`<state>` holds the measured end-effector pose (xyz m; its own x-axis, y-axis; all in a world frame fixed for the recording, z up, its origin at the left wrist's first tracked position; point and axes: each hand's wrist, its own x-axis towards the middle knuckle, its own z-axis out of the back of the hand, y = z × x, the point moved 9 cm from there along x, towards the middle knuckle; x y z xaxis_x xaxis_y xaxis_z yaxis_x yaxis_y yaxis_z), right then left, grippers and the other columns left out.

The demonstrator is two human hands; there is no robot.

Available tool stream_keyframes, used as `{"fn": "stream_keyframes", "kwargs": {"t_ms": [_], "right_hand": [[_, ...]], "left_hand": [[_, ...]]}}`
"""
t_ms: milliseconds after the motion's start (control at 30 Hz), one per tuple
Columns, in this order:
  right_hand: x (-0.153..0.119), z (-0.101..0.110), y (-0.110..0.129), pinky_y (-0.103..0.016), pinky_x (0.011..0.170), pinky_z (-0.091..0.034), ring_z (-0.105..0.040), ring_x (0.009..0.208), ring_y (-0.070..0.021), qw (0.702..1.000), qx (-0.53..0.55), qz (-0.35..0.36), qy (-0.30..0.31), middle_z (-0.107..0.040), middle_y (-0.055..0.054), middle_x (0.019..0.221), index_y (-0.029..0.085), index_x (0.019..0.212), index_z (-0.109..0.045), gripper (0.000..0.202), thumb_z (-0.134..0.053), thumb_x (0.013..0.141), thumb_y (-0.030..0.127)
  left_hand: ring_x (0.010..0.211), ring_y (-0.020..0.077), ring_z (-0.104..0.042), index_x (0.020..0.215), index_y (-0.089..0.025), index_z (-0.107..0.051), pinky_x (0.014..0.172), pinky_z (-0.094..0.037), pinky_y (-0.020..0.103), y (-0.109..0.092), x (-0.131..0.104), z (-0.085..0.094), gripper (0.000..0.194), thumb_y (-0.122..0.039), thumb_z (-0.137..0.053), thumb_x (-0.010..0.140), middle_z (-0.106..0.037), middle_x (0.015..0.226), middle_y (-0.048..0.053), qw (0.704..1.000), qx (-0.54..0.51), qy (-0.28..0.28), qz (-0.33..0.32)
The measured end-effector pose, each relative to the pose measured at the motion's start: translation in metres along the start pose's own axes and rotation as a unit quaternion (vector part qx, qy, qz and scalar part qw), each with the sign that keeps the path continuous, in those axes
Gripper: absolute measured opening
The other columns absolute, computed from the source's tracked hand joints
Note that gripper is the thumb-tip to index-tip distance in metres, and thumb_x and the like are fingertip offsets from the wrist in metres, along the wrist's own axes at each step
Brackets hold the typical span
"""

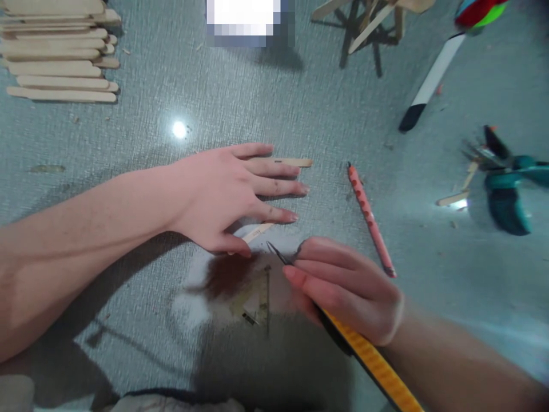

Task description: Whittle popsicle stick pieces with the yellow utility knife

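My left hand (231, 194) lies flat on the table with its fingers spread. Beneath it a wooden craft stick (257, 232) shows slantwise between thumb and index finger, pressed against the tabletop. Another craft stick (304, 162) pokes out under the far fingers, with a dark mark on it. My right hand (347, 292) is closed around a cutter knife (364, 355) with a yellow-orange and black handle. Its pointed blade is aimed up and left, close to the slanted stick; I cannot tell whether it touches.
A clear set square (261, 297) lies in the shadow near me. To the right are a red pencil (371, 220), teal-handled pliers (508, 200) and a white-and-black stick-shaped object (433, 83). Craft sticks (60, 68) are stacked at far left; a wooden structure (377, 23) stands at the back.
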<state>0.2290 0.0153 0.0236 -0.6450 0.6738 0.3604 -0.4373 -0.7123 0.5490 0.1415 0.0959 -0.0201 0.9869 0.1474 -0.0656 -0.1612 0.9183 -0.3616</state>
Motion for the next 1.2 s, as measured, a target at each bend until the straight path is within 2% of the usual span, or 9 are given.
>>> {"fn": "stream_keyframes", "kwargs": {"t_ms": [100,233,433,633,800,900,1000,1067,1200], "right_hand": [[0.003,0.003,-0.004,-0.036,0.065,-0.060,-0.065,0.071,-0.0180,0.999,0.027,-0.009,-0.028,-0.070,-0.001,0.076,0.017,0.104,-0.064,0.015,-0.061,0.094,0.006],[0.008,-0.003,-0.008,-0.037,0.068,-0.060,-0.067,0.071,-0.0191,0.999,0.031,-0.029,-0.009,-0.067,0.002,0.070,0.020,0.101,-0.064,0.014,-0.060,0.095,0.008],[0.004,-0.005,-0.010,-0.037,0.071,-0.061,-0.069,0.074,-0.0193,0.999,0.009,-0.045,-0.001,-0.068,0.002,0.073,0.024,0.101,-0.063,0.013,-0.060,0.096,0.012],[0.008,-0.005,-0.010,-0.036,0.069,-0.060,-0.068,0.074,-0.0200,0.999,0.022,-0.048,-0.002,-0.067,0.002,0.072,0.022,0.102,-0.064,0.015,-0.061,0.095,0.010],[0.019,-0.006,-0.005,-0.032,0.054,-0.050,-0.056,0.060,-0.0158,0.996,0.084,-0.028,0.023,-0.063,0.001,0.067,0.016,0.101,-0.062,0.013,-0.055,0.095,0.005],[0.017,-0.006,-0.004,-0.031,0.055,-0.047,-0.050,0.058,-0.0139,0.994,0.097,-0.031,0.036,-0.063,0.001,0.066,0.015,0.096,-0.061,0.013,-0.059,0.094,0.003],[0.010,-0.002,-0.003,-0.034,0.060,-0.050,-0.054,0.061,-0.0150,0.998,0.057,-0.022,0.022,-0.065,-0.001,0.068,0.015,0.093,-0.062,0.014,-0.064,0.090,0.001],[0.006,0.000,-0.001,-0.035,0.061,-0.052,-0.058,0.065,-0.0169,0.999,0.046,-0.008,0.002,-0.067,-0.002,0.071,0.015,0.099,-0.063,0.011,-0.062,0.093,0.005],[0.009,-0.001,-0.008,-0.034,0.061,-0.052,-0.061,0.064,-0.0168,0.995,0.097,-0.025,-0.012,-0.067,0.000,0.071,0.017,0.107,-0.062,0.015,-0.058,0.096,0.007]], "left_hand": [[0.158,0.0259,-0.023,0.150,-0.034,-0.050,0.131,-0.017,0.051,-0.001,0.000,0.001,0.071,-0.065,-0.056,0.087,-0.034,0.166,-0.001,1.000,0.000,-0.007,-0.003],[0.159,0.0256,-0.021,0.149,-0.035,-0.051,0.131,-0.016,0.051,-0.001,0.000,0.000,0.069,-0.064,-0.057,0.087,-0.034,0.166,-0.002,1.000,0.000,-0.007,-0.004],[0.157,0.0289,-0.026,0.148,-0.035,-0.052,0.131,-0.013,0.052,0.000,0.001,-0.001,0.068,-0.064,-0.059,0.087,-0.035,0.165,-0.002,1.000,-0.010,-0.004,-0.002],[0.157,0.0286,-0.026,0.147,-0.031,-0.053,0.129,-0.016,0.057,-0.002,0.000,0.002,0.068,-0.061,-0.059,0.087,-0.037,0.164,0.004,0.999,-0.023,-0.022,-0.015],[0.156,0.0307,-0.029,0.146,-0.030,-0.055,0.130,-0.013,0.053,-0.001,0.000,0.003,0.065,-0.059,-0.059,0.088,-0.038,0.164,0.002,0.999,-0.033,-0.012,-0.017],[0.156,0.0288,-0.028,0.147,-0.031,-0.054,0.131,-0.012,0.050,0.001,0.000,0.003,0.067,-0.060,-0.059,0.087,-0.037,0.164,0.001,0.999,-0.030,-0.009,-0.012],[0.157,0.0295,-0.026,0.148,-0.030,-0.052,0.130,-0.011,0.052,0.003,0.000,0.003,0.068,-0.060,-0.058,0.087,-0.036,0.165,0.001,1.000,-0.029,-0.004,-0.005],[0.158,0.0307,-0.024,0.148,-0.030,-0.053,0.131,-0.010,0.053,0.004,-0.001,0.003,0.069,-0.060,-0.059,0.087,-0.035,0.165,0.000,0.999,-0.034,-0.003,-0.002],[0.157,0.0313,-0.025,0.146,-0.030,-0.055,0.131,-0.010,0.054,0.003,-0.001,0.004,0.067,-0.060,-0.060,0.087,-0.036,0.165,0.001,0.999,-0.045,-0.015,-0.005]]}}
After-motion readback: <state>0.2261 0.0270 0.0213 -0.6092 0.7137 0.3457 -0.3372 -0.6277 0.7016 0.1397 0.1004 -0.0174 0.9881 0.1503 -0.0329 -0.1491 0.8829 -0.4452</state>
